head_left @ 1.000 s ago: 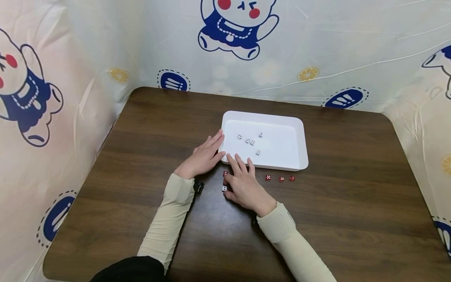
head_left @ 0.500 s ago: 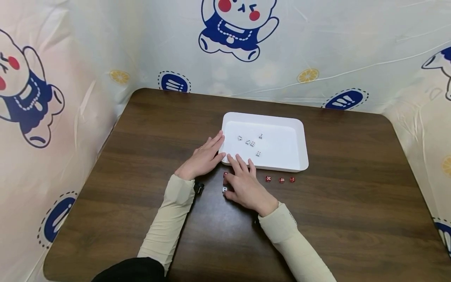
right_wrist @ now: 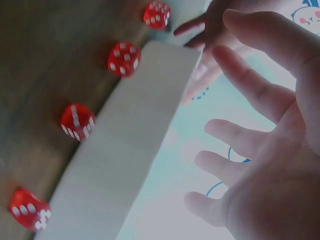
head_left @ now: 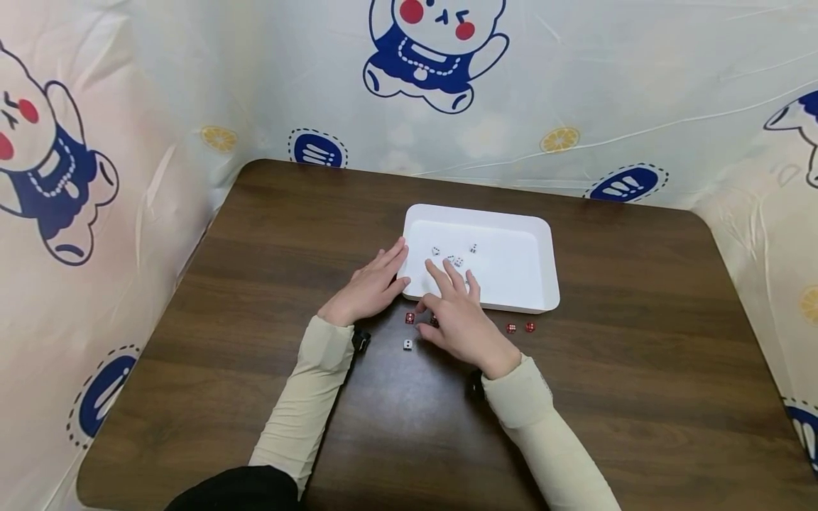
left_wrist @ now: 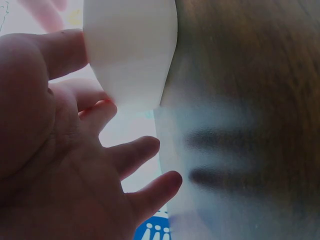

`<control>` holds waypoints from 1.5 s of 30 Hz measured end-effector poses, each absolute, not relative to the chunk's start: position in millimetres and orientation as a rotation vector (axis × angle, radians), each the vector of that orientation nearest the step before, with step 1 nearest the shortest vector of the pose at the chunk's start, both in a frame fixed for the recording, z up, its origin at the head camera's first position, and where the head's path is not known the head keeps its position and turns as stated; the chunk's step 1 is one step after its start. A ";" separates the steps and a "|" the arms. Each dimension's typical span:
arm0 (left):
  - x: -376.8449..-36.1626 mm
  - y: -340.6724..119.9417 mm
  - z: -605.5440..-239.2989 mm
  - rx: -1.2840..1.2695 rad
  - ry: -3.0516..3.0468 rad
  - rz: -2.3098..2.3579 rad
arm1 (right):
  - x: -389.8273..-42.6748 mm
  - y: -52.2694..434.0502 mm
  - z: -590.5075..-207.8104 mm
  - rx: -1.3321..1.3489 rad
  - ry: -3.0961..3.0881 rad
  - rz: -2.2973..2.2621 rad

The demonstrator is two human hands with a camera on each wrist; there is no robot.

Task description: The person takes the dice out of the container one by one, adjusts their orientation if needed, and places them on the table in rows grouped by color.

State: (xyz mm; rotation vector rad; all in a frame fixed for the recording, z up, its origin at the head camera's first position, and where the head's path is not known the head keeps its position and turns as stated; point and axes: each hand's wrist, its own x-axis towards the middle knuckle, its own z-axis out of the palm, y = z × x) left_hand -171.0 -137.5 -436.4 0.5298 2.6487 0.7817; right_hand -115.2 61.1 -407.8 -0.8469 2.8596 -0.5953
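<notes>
- Dice are lying in two groups: small white dice [head_left: 456, 260] are sitting inside the white tray [head_left: 543, 234], and red dice [head_left: 511, 327] are lying in a row on the wooden table [head_left: 255, 284] just outside the tray's near wall.
- The tray is lying flat with its long axis running left to right across the table, its opening facing up; the red row is running parallel to that long side.
- One more white die [head_left: 407, 344] is sitting alone on the table, nearer the person than the red row, just left of the right hand [head_left: 460, 319].
- The head view is showing the whole layout and both cream sleeves; it is hiding part of the red row under the right hand.
- The right wrist view is showing four red dice [right_wrist: 124, 58] strung along the tray's outer wall [right_wrist: 125, 165], with the pips readable, which the head view is too small to give.
- The left wrist view is showing only the tray's rounded corner [left_wrist: 130, 50] close up, with the fingers [left_wrist: 75, 50] beside it.
- The left hand [head_left: 371, 284] is lying flat on the table, fingers straight, its fingertips touching the tray's left corner and gripping nothing.
- The right hand is spread, fingers straight and apart, reaching over the tray's near rim toward the white dice; it is holding nothing.
</notes>
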 end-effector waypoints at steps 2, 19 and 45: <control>-171.0 -137.9 -436.5 0.534 2.648 0.784 | -117.9 63.3 -404.6 -0.836 2.877 -0.607; -171.5 -136.7 -435.9 0.522 2.648 0.787 | -150.4 97.6 -366.4 -0.695 3.026 -0.712; -170.6 -138.8 -437.7 0.515 2.643 0.810 | -217.4 129.6 -384.0 -0.235 2.974 -0.563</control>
